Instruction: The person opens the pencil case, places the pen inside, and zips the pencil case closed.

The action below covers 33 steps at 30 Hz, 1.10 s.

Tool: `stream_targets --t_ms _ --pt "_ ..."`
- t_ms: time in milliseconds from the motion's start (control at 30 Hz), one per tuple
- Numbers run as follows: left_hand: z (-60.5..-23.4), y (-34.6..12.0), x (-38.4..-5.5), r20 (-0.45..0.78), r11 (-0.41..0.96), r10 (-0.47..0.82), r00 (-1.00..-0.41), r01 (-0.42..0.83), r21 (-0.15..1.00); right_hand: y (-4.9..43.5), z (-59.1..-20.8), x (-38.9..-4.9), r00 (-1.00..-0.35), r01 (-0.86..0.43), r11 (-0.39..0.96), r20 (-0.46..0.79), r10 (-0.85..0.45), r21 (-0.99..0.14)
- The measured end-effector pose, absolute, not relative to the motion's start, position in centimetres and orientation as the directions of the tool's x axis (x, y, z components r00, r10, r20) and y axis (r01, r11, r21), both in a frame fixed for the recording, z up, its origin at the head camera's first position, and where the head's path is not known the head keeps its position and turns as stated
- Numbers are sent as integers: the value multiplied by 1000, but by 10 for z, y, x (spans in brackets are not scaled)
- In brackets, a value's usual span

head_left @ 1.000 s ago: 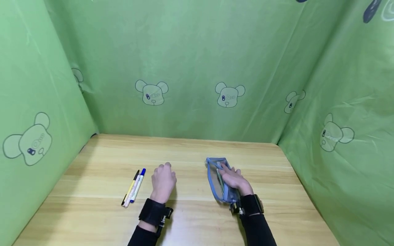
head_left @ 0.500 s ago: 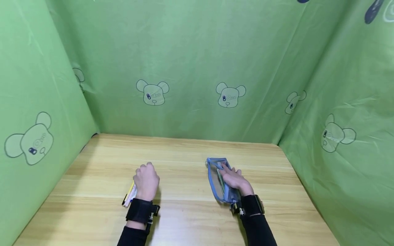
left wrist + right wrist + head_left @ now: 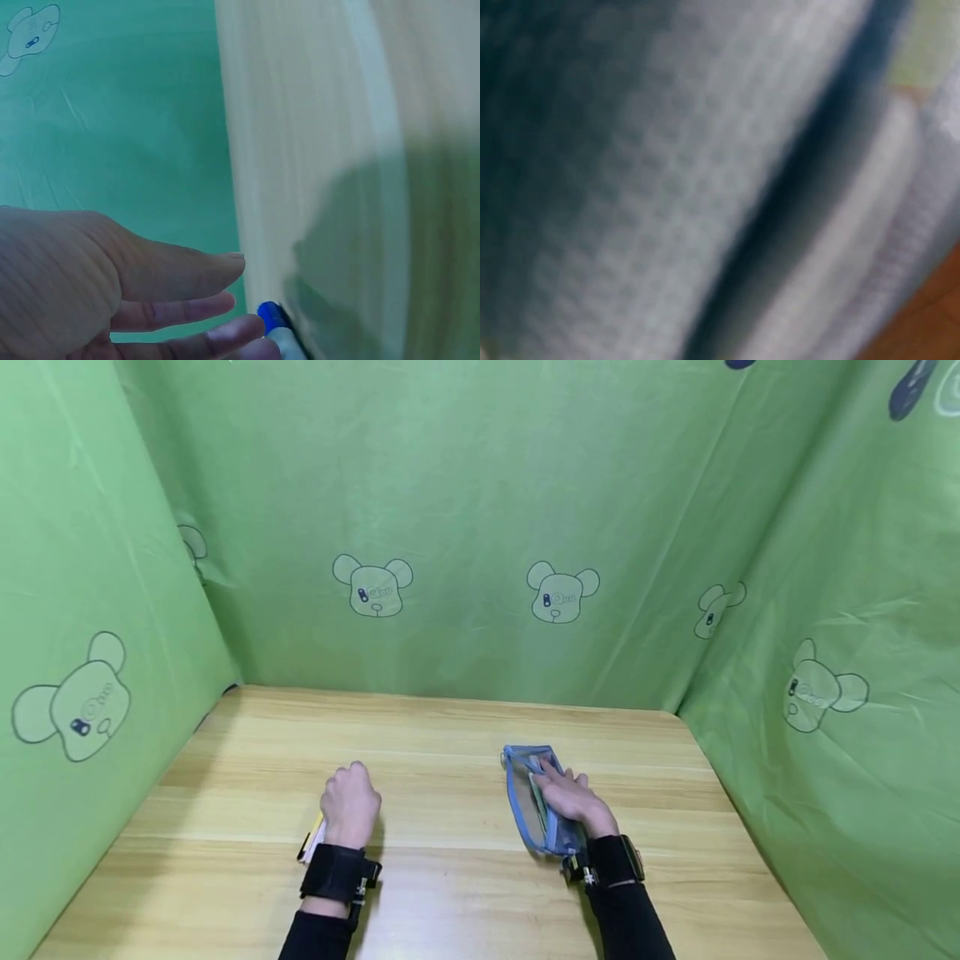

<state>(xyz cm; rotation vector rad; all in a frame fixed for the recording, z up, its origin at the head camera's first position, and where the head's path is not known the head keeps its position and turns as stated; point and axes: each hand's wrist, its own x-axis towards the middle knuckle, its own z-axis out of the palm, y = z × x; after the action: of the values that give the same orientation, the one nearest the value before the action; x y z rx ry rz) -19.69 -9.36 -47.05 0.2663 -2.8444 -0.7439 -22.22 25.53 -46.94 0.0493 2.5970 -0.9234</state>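
Observation:
My left hand (image 3: 350, 803) is over the pens on the left of the table and hides most of them. The lower ends of a yellow-and-black pen (image 3: 309, 838) and a whitish pen (image 3: 318, 841) show beside the wrist. In the left wrist view, thumb and fingers are apart, with fingertips beside a white marker (image 3: 286, 342) with a blue cap. My right hand (image 3: 573, 797) holds the side of a blue-edged see-through mesh pencil pouch (image 3: 522, 806), thumb at its opening. Something greenish shows inside. The pouch's blurred mesh fills the right wrist view.
The pouch and pens lie on a light wooden table (image 3: 450, 877). Green curtains (image 3: 465, 527) with bear-head prints stand at the back and both sides of it. Each wrist wears a black strap with a camera.
My left hand has moved left from the middle of the table to above the pens, then slightly further left. The right hand and pouch stay put.

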Motion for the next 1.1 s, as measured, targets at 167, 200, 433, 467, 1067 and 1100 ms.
stream_targets --t_ms 167,200,433,467,1067,1100 --pt "-477 -98 -196 101 850 -223 -970 -142 508 255 -470 -221 -927 158 784 -365 -92 -601" --pt "-478 -98 -196 107 850 -229 -968 -145 506 255 -470 -221 -927 157 784 -363 -92 -600" --pt "-479 -102 -196 220 865 -271 -937 -137 483 254 -470 -223 -928 152 794 -362 -91 -589" --pt "-479 -104 -196 218 863 -273 -937 -137 487 254 -469 -223 -927 153 795 -363 -90 -587" --pt "-469 -115 -191 -49 839 -235 -971 -228 494 253 -470 -223 -931 146 809 -357 -82 -569" --pt "-468 -115 -191 -62 840 -230 -971 -230 491 253 -470 -223 -931 142 811 -355 -86 -567"
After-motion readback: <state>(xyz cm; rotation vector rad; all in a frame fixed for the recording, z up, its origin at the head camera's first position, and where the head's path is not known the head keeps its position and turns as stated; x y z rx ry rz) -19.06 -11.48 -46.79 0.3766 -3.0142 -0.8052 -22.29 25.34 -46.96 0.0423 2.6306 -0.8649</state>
